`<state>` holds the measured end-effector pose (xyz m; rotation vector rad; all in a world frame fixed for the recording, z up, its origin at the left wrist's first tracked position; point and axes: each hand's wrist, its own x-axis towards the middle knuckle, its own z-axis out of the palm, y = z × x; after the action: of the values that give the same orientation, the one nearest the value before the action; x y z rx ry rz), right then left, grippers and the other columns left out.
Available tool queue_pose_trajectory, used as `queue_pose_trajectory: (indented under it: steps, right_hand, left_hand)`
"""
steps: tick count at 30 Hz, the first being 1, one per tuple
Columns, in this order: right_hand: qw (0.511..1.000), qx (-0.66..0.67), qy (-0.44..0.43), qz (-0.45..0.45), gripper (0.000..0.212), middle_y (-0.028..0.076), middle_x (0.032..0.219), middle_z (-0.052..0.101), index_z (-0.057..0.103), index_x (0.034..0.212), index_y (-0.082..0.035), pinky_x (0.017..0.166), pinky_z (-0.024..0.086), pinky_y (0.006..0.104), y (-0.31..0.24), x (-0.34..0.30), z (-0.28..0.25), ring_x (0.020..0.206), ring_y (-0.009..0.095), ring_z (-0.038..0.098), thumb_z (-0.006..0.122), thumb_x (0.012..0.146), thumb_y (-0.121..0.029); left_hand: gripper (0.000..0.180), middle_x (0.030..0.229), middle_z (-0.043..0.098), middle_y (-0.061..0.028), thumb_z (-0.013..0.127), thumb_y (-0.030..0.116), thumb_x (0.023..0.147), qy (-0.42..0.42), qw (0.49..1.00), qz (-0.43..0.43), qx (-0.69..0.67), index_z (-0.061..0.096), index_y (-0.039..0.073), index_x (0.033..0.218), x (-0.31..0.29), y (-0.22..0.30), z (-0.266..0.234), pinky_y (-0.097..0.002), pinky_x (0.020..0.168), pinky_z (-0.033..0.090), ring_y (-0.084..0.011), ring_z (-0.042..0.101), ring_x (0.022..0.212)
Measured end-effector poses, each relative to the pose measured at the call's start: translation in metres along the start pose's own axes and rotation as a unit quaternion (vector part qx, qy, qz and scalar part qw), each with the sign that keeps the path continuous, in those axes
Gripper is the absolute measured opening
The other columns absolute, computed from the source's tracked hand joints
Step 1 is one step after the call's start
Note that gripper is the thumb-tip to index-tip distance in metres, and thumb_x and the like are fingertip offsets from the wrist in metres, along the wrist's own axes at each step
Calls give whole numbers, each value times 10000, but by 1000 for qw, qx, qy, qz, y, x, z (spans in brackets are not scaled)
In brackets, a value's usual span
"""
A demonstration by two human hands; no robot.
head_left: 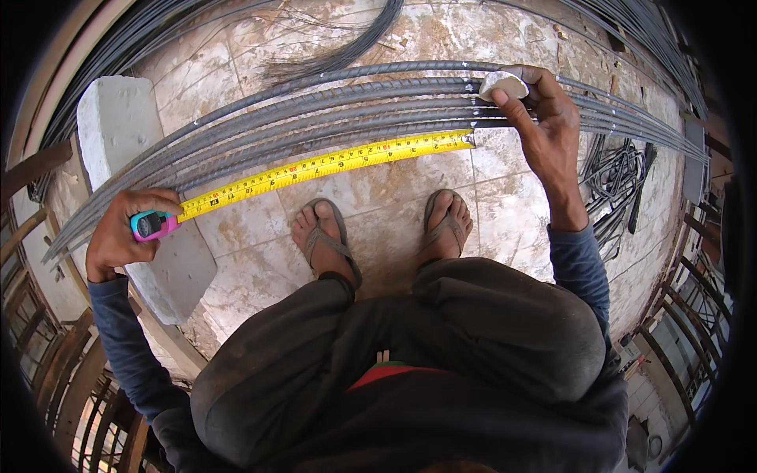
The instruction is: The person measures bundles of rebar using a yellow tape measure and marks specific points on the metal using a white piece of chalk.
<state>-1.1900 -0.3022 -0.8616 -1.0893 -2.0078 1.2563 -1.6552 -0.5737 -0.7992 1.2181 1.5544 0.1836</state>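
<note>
My left hand [130, 236] grips a pink and teal tape measure [154, 225] at the left end of the bars. From its case the yellow blade [327, 167] runs out to the right, along the nearest of several ribbed steel rebars [331, 101]. My right hand [544, 118] pinches a whitish lump [503, 85], like a piece of chalk or plaster, over the bars near the blade's free end. White marks show on the bars just left of and below that lump.
Under the rebars at the left lies a pale block [118, 126]. A bundle of thin wire [347, 47] lies beyond the bars. Bent steel stirrups [619, 185] are heaped at the right. My sandalled feet [323, 236] stand on the dirty tiled floor [394, 217].
</note>
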Motion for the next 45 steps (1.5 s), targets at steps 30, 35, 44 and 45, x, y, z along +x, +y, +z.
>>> queue_pose_trajectory:
  steps: [30,35,44,45]
  right_hand:
    - [934,-132,-96,-319,308,76,917,702,715,1069,-51,740,480,370,-39,-13,98,843,256,651,818,779,-71]
    - [924,-152,-93,-339,379,53,877,697,729,1123,-83,733,487,357,-41,-10,105,834,227,654,827,757,-78]
    - [891,-190,-105,-398,400,-15,862,696,741,1120,-120,702,487,325,-40,-5,111,834,180,652,828,731,-99]
    - [891,-190,-107,-398,400,-15,862,696,741,1120,-120,702,487,325,-39,-4,110,834,180,652,828,731,-99]
  left_hand:
    - [571,1140,730,-147,663,-15,476,0,1000,2,11,770,22,1036,-1,2,-1,-292,939,492,-248,685,983]
    - [554,1141,732,-149,664,-20,496,9,1000,2,23,769,20,1039,1,0,2,-305,941,502,-261,692,988]
    - [541,1120,736,-142,670,-32,506,4,998,43,39,760,18,1037,-1,0,2,-316,927,518,-257,689,969]
    - [535,1117,736,-143,669,-32,507,10,998,42,40,759,17,1032,-1,0,3,-318,926,518,-259,688,965]
